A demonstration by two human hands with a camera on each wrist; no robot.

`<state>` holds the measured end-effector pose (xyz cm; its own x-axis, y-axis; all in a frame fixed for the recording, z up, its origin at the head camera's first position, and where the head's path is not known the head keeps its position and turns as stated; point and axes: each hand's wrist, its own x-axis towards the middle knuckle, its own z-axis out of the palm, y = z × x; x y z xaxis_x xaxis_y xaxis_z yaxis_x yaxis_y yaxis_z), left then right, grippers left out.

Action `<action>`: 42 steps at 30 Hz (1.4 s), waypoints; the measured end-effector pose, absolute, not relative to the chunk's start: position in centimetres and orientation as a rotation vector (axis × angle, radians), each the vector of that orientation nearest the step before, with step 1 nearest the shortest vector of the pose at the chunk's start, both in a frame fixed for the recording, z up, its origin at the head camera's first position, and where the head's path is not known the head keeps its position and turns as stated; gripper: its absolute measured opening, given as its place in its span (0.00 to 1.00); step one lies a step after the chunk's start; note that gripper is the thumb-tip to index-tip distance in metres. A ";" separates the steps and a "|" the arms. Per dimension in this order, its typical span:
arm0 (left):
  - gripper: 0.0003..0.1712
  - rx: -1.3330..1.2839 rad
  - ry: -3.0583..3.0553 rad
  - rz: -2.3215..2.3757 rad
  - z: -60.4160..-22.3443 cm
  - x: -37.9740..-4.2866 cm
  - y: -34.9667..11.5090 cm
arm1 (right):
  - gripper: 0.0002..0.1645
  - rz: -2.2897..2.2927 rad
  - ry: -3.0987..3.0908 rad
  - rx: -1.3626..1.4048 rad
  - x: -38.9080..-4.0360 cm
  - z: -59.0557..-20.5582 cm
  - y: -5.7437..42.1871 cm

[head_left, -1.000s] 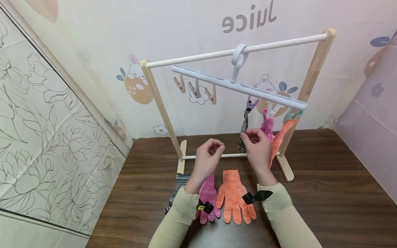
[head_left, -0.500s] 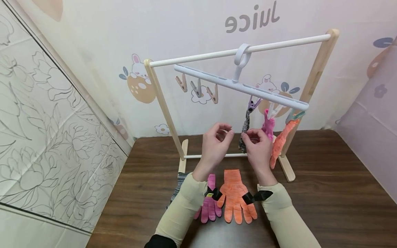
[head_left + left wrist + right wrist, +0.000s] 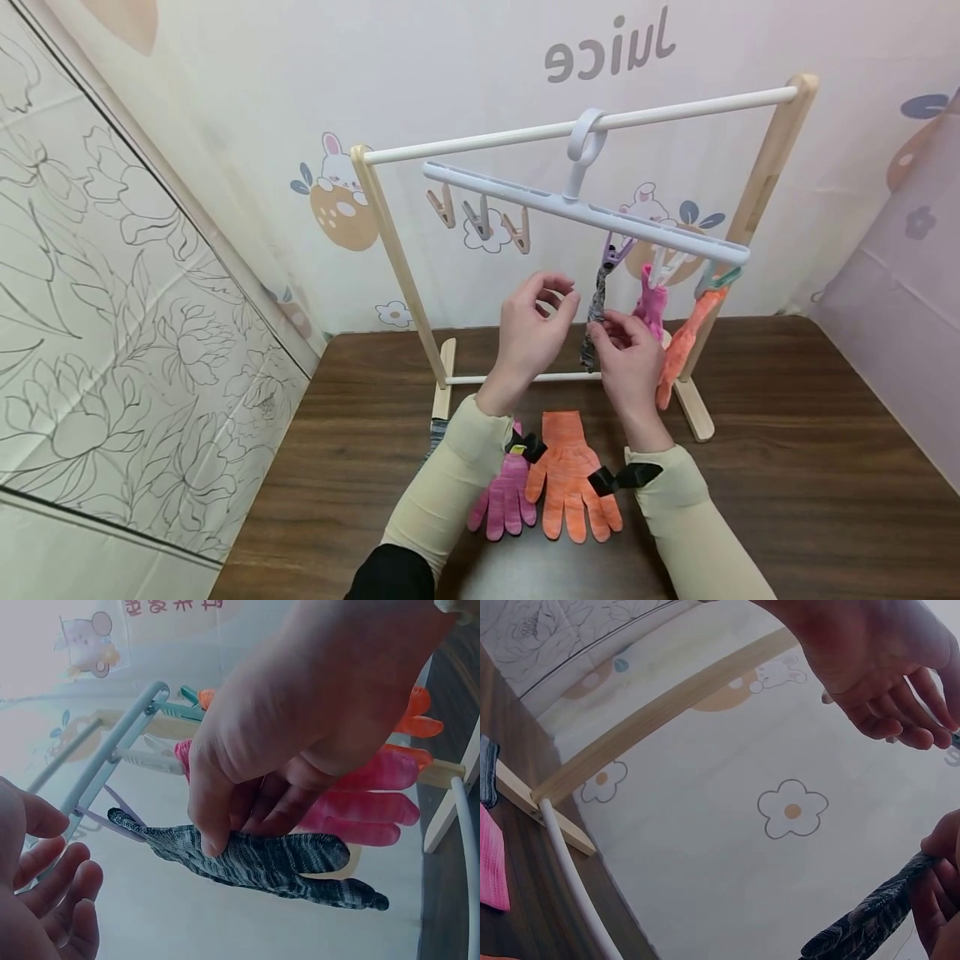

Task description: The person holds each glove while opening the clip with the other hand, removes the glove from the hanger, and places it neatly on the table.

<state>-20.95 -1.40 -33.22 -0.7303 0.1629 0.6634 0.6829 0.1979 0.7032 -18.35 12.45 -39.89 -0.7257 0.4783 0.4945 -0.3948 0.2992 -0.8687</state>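
Note:
A dark grey marled knit glove (image 3: pixel 596 312) hangs by its cuff from a purple clip (image 3: pixel 617 250) on the white hanger (image 3: pixel 517 196). My right hand (image 3: pixel 632 354) pinches this glove between thumb and fingers, as the left wrist view also shows. To its left, my left hand (image 3: pixel 534 325) is raised with loosely bent fingers, holding nothing. In the left wrist view that left hand (image 3: pixel 49 885) is near the purple clip, apart from the glove. A pink glove (image 3: pixel 651 298) and an orange glove (image 3: pixel 686 346) hang from clips farther right.
The hanger hooks over the top bar of a wooden rack (image 3: pixel 761 196). Several clips hang bare on its left half, such as a grey clip (image 3: pixel 478 218). On the table (image 3: pixel 315 467) lie an orange glove (image 3: pixel 566 475), a pink glove (image 3: pixel 506 496) and a partly covered grey glove (image 3: pixel 438 432).
My left hand has risen and moved right toward the hanging grey glove and its clip. The right hand keeps its pinch on the glove, nearly in place.

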 end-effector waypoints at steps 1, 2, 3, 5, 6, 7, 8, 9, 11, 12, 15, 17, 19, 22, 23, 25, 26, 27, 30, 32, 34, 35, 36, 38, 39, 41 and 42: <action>0.07 -0.790 -2.036 -1.548 -33.1 -21.0 -1.4 | 0.13 1.486 -1.854 -0.079 -18.4 -39.9 12.5; 0.07 -0.794 -2.041 -1.540 -33.1 -21.1 -1.3 | 0.12 1.457 -1.867 -0.083 -18.4 -40.0 12.5; 0.07 -0.797 -2.044 -1.535 -33.0 -21.2 -1.3 | 0.12 1.439 -1.875 -0.085 -18.4 -40.0 12.6; 0.07 -0.801 -2.049 -1.519 -32.8 -21.3 -1.2 | 0.12 1.425 -1.881 -0.079 -18.3 -40.0 12.6; 0.07 -0.803 -2.050 -1.511 -32.6 -21.4 -1.2 | 0.12 1.428 -1.881 -0.074 -18.3 -40.1 12.7; 0.07 -0.804 -2.049 -1.505 -32.5 -21.6 -1.1 | 0.12 1.428 -1.882 -0.075 -18.3 -40.1 12.7; 0.08 -0.807 -2.050 -1.499 -32.3 -21.7 -1.0 | 0.12 1.432 -1.879 -0.074 -18.2 -40.1 12.7; 0.08 -0.810 -2.047 -1.497 -32.2 -21.8 -0.9 | 0.12 1.441 -1.877 -0.072 -18.2 -40.1 12.8; 0.08 -0.814 -2.046 -1.492 -31.9 -22.0 -0.7 | 0.12 1.443 -1.881 -0.077 -18.1 -40.1 12.9; 0.08 -0.816 -2.047 -1.491 -31.8 -22.2 -0.5 | 0.12 1.439 -1.885 -0.081 -18.1 -40.1 12.9; 0.08 -0.810 -2.050 -1.479 -31.4 -22.5 0.0 | 0.12 1.423 -1.899 -0.087 -18.0 -40.1 13.1; 0.09 -0.801 -2.049 -1.468 -31.0 -22.8 0.4 | 0.12 1.414 -1.906 -0.090 -18.0 -40.1 13.2; 0.10 -0.790 -2.039 -1.453 -30.7 -23.1 0.9 | 0.12 1.410 -1.911 -0.093 -18.0 -40.0 13.3; 0.12 -0.773 -2.025 -1.418 -30.2 -23.4 1.6 | 0.12 1.409 -1.916 -0.091 -18.0 -40.0 13.3; 0.13 -0.767 -2.026 -1.401 -30.1 -23.5 1.9 | 0.12 1.409 -1.919 -0.090 -18.0 -40.0 13.3; 0.15 -0.751 -2.033 -1.368 -30.0 -23.5 2.4 | 0.12 1.405 -1.923 -0.082 -18.0 -40.0 13.3; 0.16 -0.741 -2.037 -1.356 -29.9 -23.6 2.6 | 0.12 1.403 -1.925 -0.078 -18.0 -40.0 13.3; 0.18 -0.731 -2.040 -1.347 -29.9 -23.6 2.8 | 0.12 1.400 -1.927 -0.073 -18.0 -40.0 13.3; 0.21 -0.699 -2.059 -1.320 -29.9 -23.6 3.5 | 0.12 1.391 -1.933 -0.064 -18.0 -40.0 13.3; 0.21 -0.683 -2.068 -1.317 -29.9 -23.7 4.0 | 0.12 1.384 -1.939 -0.064 -18.0 -40.1 13.3; 0.21 -0.672 -2.077 -1.312 -30.0 -23.8 4.4 | 0.11 1.379 -1.942 -0.067 -17.9 -40.2 13.3; 0.21 -0.669 -2.075 -1.314 -30.0 -23.8 4.6 | 0.10 1.377 -1.943 -0.069 -17.9 -40.2 13.3; 0.21 -0.664 -2.078 -1.311 -30.0 -23.8 4.7 | 0.10 1.377 -1.942 -0.068 -17.9 -40.2 13.3; 0.21 -0.653 -2.076 -1.308 -30.0 -23.8 5.0 | 0.09 1.377 -1.939 -0.063 -17.9 -40.2 13.3; 0.21 -0.649 -2.073 -1.305 -30.1 -23.8 5.0 | 0.09 1.378 -1.935 -0.058 -17.9 -40.2 13.4; 0.21 -0.644 -2.064 -1.301 -30.1 -23.8 5.2 | 0.08 1.382 -1.929 -0.046 -17.9 -40.3 13.4; 0.21 -0.645 -2.056 -1.303 -30.2 -23.8 5.2 | 0.08 1.382 -1.926 -0.041 -17.9 -40.2 13.4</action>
<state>-23.84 5.21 -30.18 -0.6933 0.0768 0.7165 0.6808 0.3958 0.6163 -17.91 13.40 -40.25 -0.7169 0.4303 0.5486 -0.3821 0.4156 -0.8254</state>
